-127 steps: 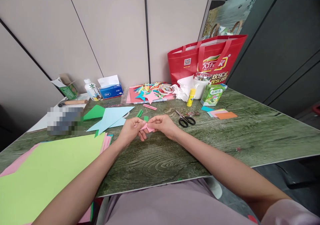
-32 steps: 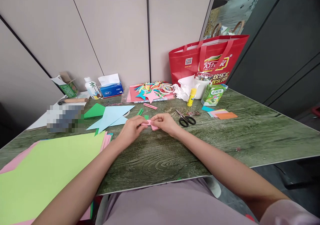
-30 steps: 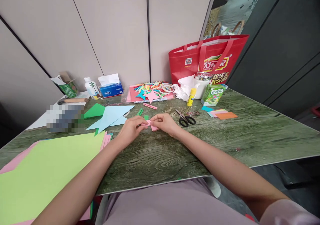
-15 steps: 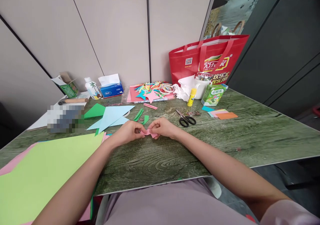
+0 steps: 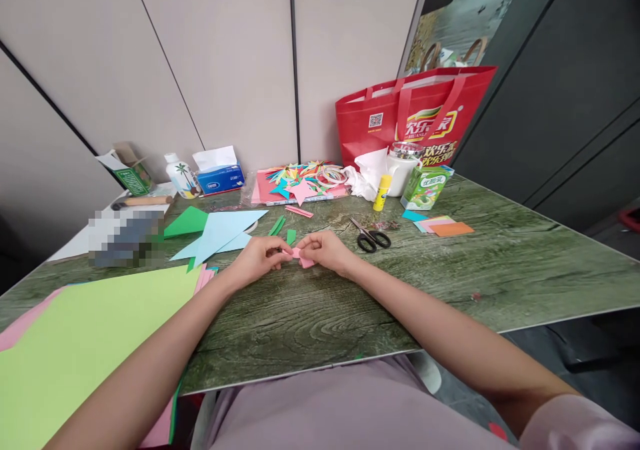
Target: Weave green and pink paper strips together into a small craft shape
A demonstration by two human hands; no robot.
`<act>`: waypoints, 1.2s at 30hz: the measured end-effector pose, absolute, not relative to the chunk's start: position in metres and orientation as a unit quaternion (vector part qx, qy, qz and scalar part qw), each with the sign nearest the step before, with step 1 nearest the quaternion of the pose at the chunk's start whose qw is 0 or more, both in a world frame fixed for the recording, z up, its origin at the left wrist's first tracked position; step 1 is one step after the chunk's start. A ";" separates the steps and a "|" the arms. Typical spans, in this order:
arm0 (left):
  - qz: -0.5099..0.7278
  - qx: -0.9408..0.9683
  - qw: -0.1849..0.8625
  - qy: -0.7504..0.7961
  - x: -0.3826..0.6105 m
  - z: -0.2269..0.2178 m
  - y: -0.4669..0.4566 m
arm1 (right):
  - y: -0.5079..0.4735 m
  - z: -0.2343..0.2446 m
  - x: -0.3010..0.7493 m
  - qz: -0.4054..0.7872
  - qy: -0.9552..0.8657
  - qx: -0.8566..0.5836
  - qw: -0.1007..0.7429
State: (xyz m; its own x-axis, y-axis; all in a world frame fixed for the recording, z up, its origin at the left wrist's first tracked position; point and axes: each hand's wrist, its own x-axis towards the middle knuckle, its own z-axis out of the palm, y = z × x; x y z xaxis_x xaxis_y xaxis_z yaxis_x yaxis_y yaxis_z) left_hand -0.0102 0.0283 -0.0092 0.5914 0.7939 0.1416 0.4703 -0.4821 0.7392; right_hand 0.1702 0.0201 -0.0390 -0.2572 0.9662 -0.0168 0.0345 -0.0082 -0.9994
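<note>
A small folded piece of pink paper [image 5: 300,257] is pinched between both my hands just above the green wood-grain table [image 5: 310,317]. My left hand [image 5: 257,258] grips its left end with closed fingers. My right hand [image 5: 325,249] holds its right end, fingertips pressed together. Small green paper scraps [image 5: 281,227] lie just beyond my hands. Black scissors [image 5: 371,237] rest to the right of my right hand.
A stack of large sheets topped by light green paper [image 5: 85,343] lies at the left, with light blue cut paper [image 5: 220,233] behind it. At the back stand a red bag [image 5: 415,113], a tissue box [image 5: 220,177], coloured paper stars [image 5: 300,183], a glue stick [image 5: 383,193] and a green carton [image 5: 425,189].
Both hands kept working the pink paper at the same spot, dipping toward the table half a second ago and lifting slightly again. The view shifted a little.
</note>
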 end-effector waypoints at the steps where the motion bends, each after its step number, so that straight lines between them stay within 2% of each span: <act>1: 0.260 0.823 0.339 0.374 -0.010 -0.010 0.029 | 0.021 -0.040 0.170 0.539 -0.571 -0.445 0.430; 6: 0.333 0.819 0.334 0.326 -0.010 -0.014 0.028 | 0.022 -0.040 0.168 0.486 -0.603 -0.416 0.476; 13: 0.395 0.765 0.373 0.345 -0.007 -0.011 0.024 | 0.013 -0.033 0.162 0.533 -0.588 -0.372 0.482; 20: 0.420 0.692 0.440 0.388 -0.002 -0.008 0.020 | 0.008 -0.028 0.159 0.561 -0.555 -0.369 0.490; 36: 0.424 0.655 0.487 0.392 0.000 -0.005 0.016 | 0.007 -0.031 0.157 0.542 -0.554 -0.390 0.497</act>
